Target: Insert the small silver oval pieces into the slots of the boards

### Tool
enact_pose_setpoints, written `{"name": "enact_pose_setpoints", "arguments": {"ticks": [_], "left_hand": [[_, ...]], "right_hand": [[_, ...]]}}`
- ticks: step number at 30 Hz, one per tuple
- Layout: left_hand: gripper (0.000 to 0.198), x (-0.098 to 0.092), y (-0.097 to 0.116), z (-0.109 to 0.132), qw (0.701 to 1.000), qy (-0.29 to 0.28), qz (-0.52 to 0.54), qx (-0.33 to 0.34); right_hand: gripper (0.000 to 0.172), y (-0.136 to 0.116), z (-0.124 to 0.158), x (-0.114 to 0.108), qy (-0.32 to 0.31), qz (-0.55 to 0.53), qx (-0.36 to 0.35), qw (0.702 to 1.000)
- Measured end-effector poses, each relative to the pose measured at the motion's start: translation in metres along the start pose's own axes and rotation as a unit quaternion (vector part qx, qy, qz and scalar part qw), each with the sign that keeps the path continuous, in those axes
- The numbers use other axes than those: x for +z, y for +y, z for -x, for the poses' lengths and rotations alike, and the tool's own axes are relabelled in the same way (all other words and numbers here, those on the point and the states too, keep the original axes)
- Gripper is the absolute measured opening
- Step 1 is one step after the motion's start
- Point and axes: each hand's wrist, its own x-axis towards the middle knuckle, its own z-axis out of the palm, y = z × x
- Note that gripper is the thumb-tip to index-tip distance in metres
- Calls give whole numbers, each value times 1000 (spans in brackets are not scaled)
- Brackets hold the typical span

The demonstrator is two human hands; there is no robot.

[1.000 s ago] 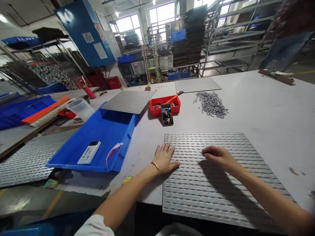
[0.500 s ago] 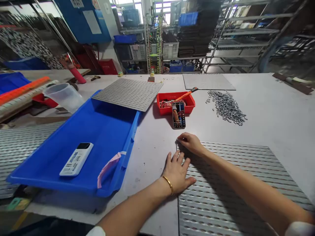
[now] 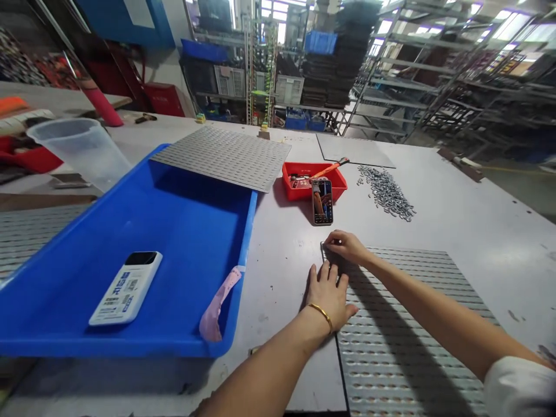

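Note:
A grey slotted metal panel (image 3: 373, 370) lies flat on the white table in front of me. My left hand (image 3: 328, 295) rests on the panel's left edge, palm down and fingers spread, with a gold bangle on the wrist. Just beyond it, my right hand (image 3: 347, 246) is closed in a pinch at the panel's far left corner. Whatever sits between those fingertips, if anything, is too small to make out. Past the panel lies a loose pile of small silvery metal pieces (image 3: 388, 193).
On the left is a blue tray (image 3: 182, 231) holding a white device (image 3: 127, 289) and a pink strip (image 3: 219, 307). Another slotted panel (image 3: 226, 153) lies across its far end. A phone (image 3: 322, 202) leans on a red bin (image 3: 299, 191), which has an orange-handled tool (image 3: 328, 168) across it.
The camera view has turned and shifted, so the blue tray looks larger and nearer. Both hands keep nearly the same places on the panel, with the right one still pinched at its corner.

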Motion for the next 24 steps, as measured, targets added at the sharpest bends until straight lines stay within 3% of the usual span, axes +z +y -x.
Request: {"name": "enact_pose_setpoints", "arguments": {"ticks": [5, 9, 13, 16, 20, 24], "left_hand": [[70, 0, -9, 2, 1000, 19, 3, 14], [65, 0, -17, 2, 996, 71, 28, 42], [52, -4, -20, 0, 990, 124, 32, 59], [35, -8, -21, -5, 981, 178, 44, 67], [17, -21, -27, -12, 955, 284, 62, 60], [15, -64, -26, -10, 904, 417, 96, 23]], "right_hand": [[14, 4, 0, 2, 11, -3, -14, 1000], [28, 13, 0, 1, 31, 4, -22, 999], [30, 35, 11, -14, 64, 24, -17, 998], [29, 66, 32, -41, 92, 43, -3, 995], [32, 130, 68, -92, 153, 79, 41, 984], [48, 200, 92, -133, 208, 134, 105, 963]]}}
